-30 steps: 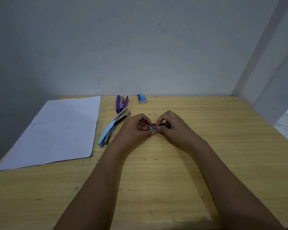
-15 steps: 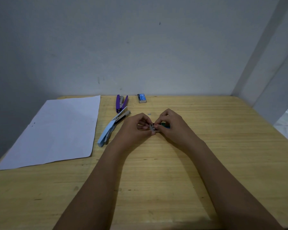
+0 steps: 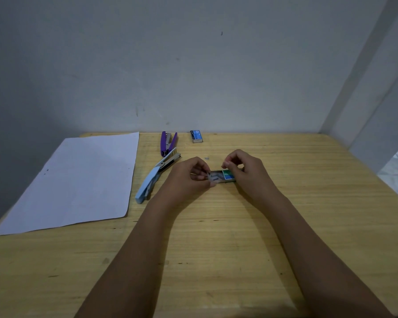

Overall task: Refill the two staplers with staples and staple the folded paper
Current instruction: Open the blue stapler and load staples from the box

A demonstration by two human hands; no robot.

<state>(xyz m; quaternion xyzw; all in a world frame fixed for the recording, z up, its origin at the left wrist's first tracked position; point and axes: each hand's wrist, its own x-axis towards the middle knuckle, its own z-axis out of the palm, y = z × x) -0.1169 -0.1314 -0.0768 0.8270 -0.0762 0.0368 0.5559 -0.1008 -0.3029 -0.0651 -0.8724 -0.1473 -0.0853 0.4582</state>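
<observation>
Refilling seems only begun: blue stapler (image 3: 147, 187) and purple stapler (image 3: 168, 143) lie open on the bench (image 3: 216, 249), paper (image 3: 74, 180) unstapled. The left hand (image 3: 184, 180) has its grip pinching the end of the staple box (image 3: 226, 179); for the right hand (image 3: 246, 173), I cannot tell the grip.

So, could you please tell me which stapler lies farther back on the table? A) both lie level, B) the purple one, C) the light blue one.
B: the purple stapler lies farther back than the light blue stapler, which sits closer to the camera.
</observation>
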